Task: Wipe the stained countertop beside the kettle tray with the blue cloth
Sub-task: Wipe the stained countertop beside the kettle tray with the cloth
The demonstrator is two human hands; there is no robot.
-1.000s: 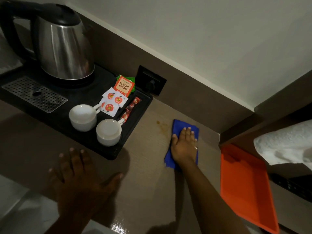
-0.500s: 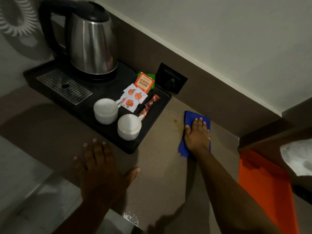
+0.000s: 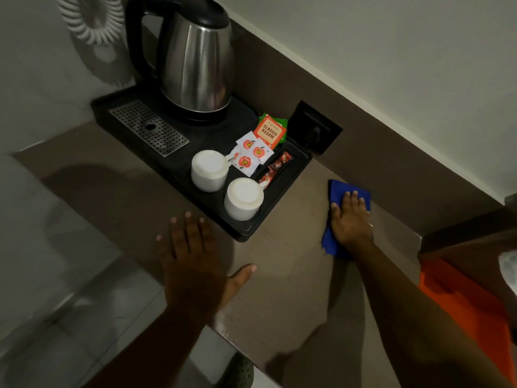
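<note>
My right hand (image 3: 349, 222) lies flat on the blue cloth (image 3: 337, 191), pressing it onto the brown countertop (image 3: 285, 275) to the right of the black kettle tray (image 3: 246, 235). The cloth shows above the fingertips and left of the wrist; its middle is hidden under the palm. No stain is visible on the bare counter around the cloth. My left hand (image 3: 195, 264) rests palm down with spread fingers on the counter's front edge, just in front of the tray, holding nothing.
On the tray stand a steel kettle (image 3: 195, 65), two upturned white cups (image 3: 208, 170) (image 3: 243, 198) and tea sachets (image 3: 270, 131). A black wall socket (image 3: 314, 127) sits behind. An orange tray (image 3: 461, 298) lies at the right. A coiled white cord (image 3: 89, 21) hangs top left.
The view has swung left, so everything sits further right in frame. My right hand and the cloth slid left over the spot where a brownish stain showed. My left hand stays planted.
</note>
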